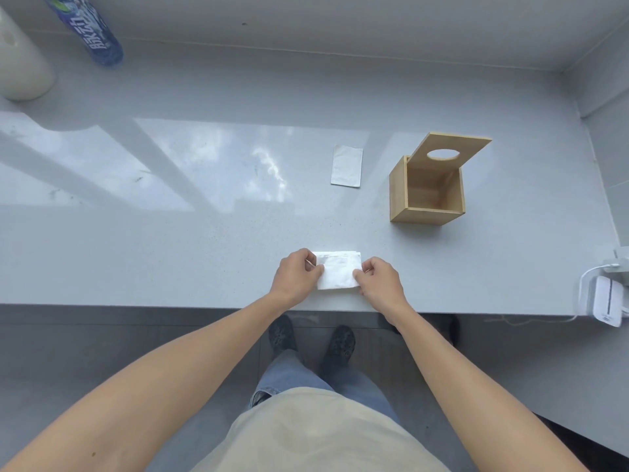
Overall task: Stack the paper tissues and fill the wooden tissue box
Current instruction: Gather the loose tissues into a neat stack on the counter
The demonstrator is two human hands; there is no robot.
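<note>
A small stack of white paper tissues [338,271] lies on the grey counter near its front edge. My left hand [295,276] pinches the stack's left side and my right hand [380,281] pinches its right side. One more folded tissue [347,166] lies flat farther back, apart from the stack. To its right stands the wooden tissue box [426,191], open at the top and with nothing inside. Its lid [449,148], with an oval hole, leans tilted against the box's far rim.
A blue-labelled bottle [97,32] and a white cylinder [18,59] stand at the back left. A white device with a cable [606,303] sits at the counter's right front corner. A wall closes off the right side. The counter's front edge [170,306] runs just below my hands.
</note>
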